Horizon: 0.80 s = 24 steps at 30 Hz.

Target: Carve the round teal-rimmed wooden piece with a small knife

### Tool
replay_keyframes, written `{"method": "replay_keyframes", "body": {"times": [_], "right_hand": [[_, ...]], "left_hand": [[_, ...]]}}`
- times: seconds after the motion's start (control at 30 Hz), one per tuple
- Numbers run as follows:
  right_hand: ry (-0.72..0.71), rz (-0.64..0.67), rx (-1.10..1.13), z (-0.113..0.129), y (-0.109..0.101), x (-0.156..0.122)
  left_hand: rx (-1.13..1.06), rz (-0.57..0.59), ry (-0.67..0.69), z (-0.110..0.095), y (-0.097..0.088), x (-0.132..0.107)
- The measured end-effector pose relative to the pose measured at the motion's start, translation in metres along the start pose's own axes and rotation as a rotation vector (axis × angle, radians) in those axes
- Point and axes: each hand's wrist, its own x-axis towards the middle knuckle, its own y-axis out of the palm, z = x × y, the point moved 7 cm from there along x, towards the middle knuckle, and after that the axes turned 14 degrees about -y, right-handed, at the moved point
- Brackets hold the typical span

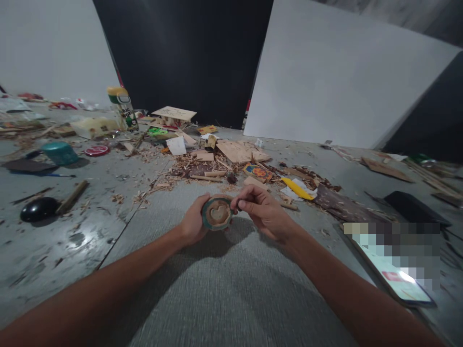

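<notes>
In the middle of the view, my left hand (193,222) grips the left edge of a round wooden piece (217,213). This piece has a green rim and a heart shape carved into its hollowed, bare-wood centre. At its right edge is my right hand (266,214), with thumb and forefinger pinched together. A small dark bit (239,205) shows between those fingertips; its kind is too small to make out. Both hands are held above the grey floor (210,299).
Wood shavings and scraps (202,168) spread ahead, with a yellow-handled tool (297,188) beside them. A lit phone (401,274) lies at right. On the left are a black rounded mallet head (40,209), a teal container (60,153), a red lid (97,151) and a bottle (123,110).
</notes>
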Motion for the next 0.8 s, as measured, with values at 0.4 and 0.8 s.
{"method": "replay_keyframes", "body": {"times": [0.4, 0.8], "right_hand": [[0.086, -0.096, -0.036, -0.012, -0.014, 0.004], [-0.092, 0.028, -0.504, 0.004, -0.001, 0.004]], "left_hand": [[0.019, -0.013, -0.007, 0.0, 0.0, -0.002], [0.0, -0.057, 0.002, 0.003, -0.005, 0.002]]}}
